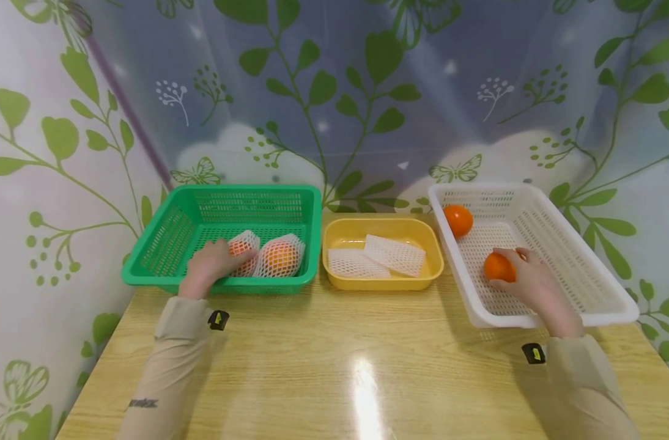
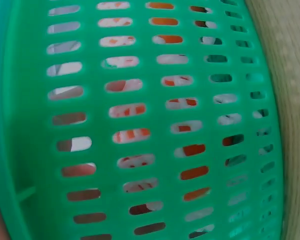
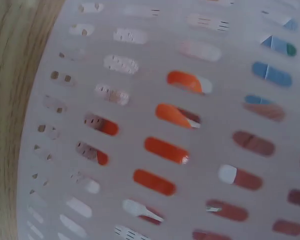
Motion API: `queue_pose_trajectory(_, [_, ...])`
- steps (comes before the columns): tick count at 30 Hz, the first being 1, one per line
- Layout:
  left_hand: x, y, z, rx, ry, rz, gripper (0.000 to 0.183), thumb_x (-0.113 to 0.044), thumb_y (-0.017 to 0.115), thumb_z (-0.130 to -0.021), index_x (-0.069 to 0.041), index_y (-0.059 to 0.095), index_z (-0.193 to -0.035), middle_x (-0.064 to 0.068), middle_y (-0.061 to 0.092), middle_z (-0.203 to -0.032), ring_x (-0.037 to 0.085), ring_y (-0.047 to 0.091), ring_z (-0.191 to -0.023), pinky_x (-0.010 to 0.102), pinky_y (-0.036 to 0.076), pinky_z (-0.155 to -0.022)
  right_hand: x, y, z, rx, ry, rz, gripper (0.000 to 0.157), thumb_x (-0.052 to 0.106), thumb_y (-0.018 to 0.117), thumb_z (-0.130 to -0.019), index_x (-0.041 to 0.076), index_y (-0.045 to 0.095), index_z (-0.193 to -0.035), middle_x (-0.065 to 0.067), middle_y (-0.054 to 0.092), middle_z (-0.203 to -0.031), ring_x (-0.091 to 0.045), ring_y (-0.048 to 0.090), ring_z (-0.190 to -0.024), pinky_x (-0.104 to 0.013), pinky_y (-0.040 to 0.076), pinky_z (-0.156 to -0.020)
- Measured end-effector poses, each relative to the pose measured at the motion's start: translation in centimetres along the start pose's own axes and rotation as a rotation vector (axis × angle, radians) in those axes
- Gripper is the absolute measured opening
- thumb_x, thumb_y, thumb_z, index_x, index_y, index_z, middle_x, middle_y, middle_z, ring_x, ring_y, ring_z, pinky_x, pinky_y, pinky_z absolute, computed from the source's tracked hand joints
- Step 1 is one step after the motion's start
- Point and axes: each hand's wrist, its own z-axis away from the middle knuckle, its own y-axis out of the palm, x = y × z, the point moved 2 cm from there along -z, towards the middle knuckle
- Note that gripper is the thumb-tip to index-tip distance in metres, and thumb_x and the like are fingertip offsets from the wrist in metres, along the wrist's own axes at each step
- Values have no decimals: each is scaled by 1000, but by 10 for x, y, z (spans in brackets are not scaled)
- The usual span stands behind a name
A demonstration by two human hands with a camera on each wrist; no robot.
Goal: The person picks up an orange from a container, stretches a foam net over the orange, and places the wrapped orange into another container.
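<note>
In the green basket [image 1: 180, 208], two oranges wear white foam nets. My left hand [image 1: 213, 261] reaches over the front rim and holds the left netted orange [image 1: 245, 247]; the other netted orange [image 1: 281, 256] lies beside it. My right hand [image 1: 532, 282] is inside the white basket [image 1: 593, 263], its thumb and fingers round a bare orange [image 1: 498, 267]. A second bare orange [image 1: 458, 220] sits at that basket's back left. In both wrist views the basket walls hide most of the hands; orange [image 2: 194, 173] and orange [image 3: 166, 150] show through the slots.
Between the baskets stands a yellow tray [image 1: 340, 231] with foam nets [image 1: 395, 253] lying flat in it. All three containers are on a wooden table [image 1: 312, 348]. A leaf-patterned curtain [image 1: 334, 122] hangs behind.
</note>
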Motion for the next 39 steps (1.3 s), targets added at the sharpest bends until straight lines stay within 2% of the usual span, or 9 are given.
queue_pose_trajectory(2, [1,-1,0,6,6,-6,105,-70,43,-97,19,23,-149,45,36,-144,60,46,-125,66,47,-96,-1,1,-1,-5,-6,10,63,21,74,-92,-1,45,-143,-48,31,-138,-66,42,-114,-75,38,-92])
queue_pose_trajectory(6, [3,-3,1,7,10,22,104,-71,40,-98,12,16,-155,42,36,-148,60,45,-127,67,46,-97,-4,1,-2,-18,18,3,61,15,75,-90,-1,45,-141,-47,36,-130,-61,45,-107,-72,41,-87])
queue_pose_trajectory(8, [4,-4,1,-12,8,35,100,-70,37,-99,10,19,-156,41,34,-149,60,41,-130,68,43,-99,-5,1,-2,-15,31,0,62,15,77,-89,0,44,-140,-45,39,-127,-59,45,-104,-70,42,-85])
queue_pose_trajectory(13, [5,-5,2,-131,-10,81,91,-66,35,-102,8,26,-155,40,31,-151,59,38,-131,70,41,-100,-3,0,-1,11,45,-9,69,20,79,-88,2,40,-142,-43,44,-120,-54,49,-100,-64,44,-81])
queue_pose_trajectory(17, [1,-6,7,-254,25,121,80,-58,41,-104,7,36,-151,40,37,-146,58,45,-125,68,45,-96,-3,0,1,18,58,-25,71,25,79,-89,0,38,-141,-42,46,-119,-53,50,-99,-62,45,-79])
queue_pose_trajectory(23, [-12,-9,16,-428,164,155,60,-43,51,-105,4,50,-143,32,51,-139,49,59,-111,62,52,-87,-2,-1,4,1,72,-74,72,25,77,-89,-6,35,-139,-43,45,-119,-54,46,-103,-63,44,-81])
queue_pose_trajectory(29, [-38,-11,25,-568,333,213,41,-31,56,-105,-2,61,-134,21,64,-130,38,64,-110,55,55,-80,3,-9,9,-33,83,-142,77,30,76,-90,-4,32,-145,-45,39,-125,-57,49,-105,-64,49,-77])
queue_pose_trajectory(32, [-57,-12,31,-614,427,259,35,-26,59,-104,-5,64,-132,17,66,-127,34,64,-111,51,56,-82,8,-12,12,-62,83,-164,78,34,74,-91,-1,32,-147,-43,39,-126,-56,51,-103,-62,50,-74])
queue_pose_trajectory(39, [-108,-14,47,-657,670,379,30,-18,62,-102,-6,65,-129,10,67,-124,26,64,-113,43,57,-90,22,-16,22,-131,74,-265,81,35,70,-96,0,27,-154,-42,36,-134,-54,50,-105,-62,51,-76])
